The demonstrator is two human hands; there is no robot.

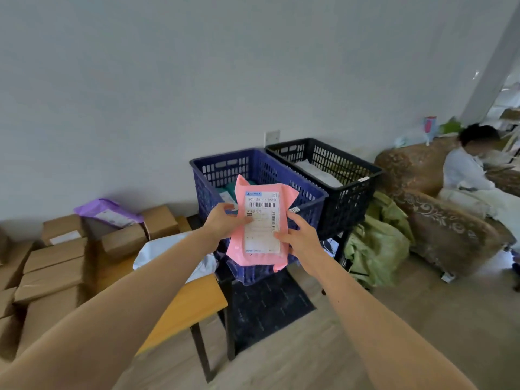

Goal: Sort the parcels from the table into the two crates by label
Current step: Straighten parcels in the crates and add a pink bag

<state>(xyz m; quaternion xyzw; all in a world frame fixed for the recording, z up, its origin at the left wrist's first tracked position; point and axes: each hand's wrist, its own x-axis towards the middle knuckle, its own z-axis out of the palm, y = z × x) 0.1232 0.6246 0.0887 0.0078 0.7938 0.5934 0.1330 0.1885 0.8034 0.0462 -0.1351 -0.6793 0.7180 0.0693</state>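
Note:
I hold a pink parcel (260,258) upright in front of the blue crate (253,164), its white shipping label facing me. My left hand (223,220) grips its left edge and my right hand (301,235) grips its lower right side. The blue crate holds a green parcel, mostly hidden behind the pink one. To its right stands the black crate (349,175) with a white parcel (318,171) inside. On the wooden table (194,299) at the left lie several brown boxes (53,260), a purple parcel (108,211) and a white parcel (160,249).
Both crates rest on a dark stand. Green sacks (377,243) lie on the floor to the right of the crates. A brown patterned sofa (439,220) with a seated person (472,175) fills the right side. A dark mat (267,302) lies under the crates.

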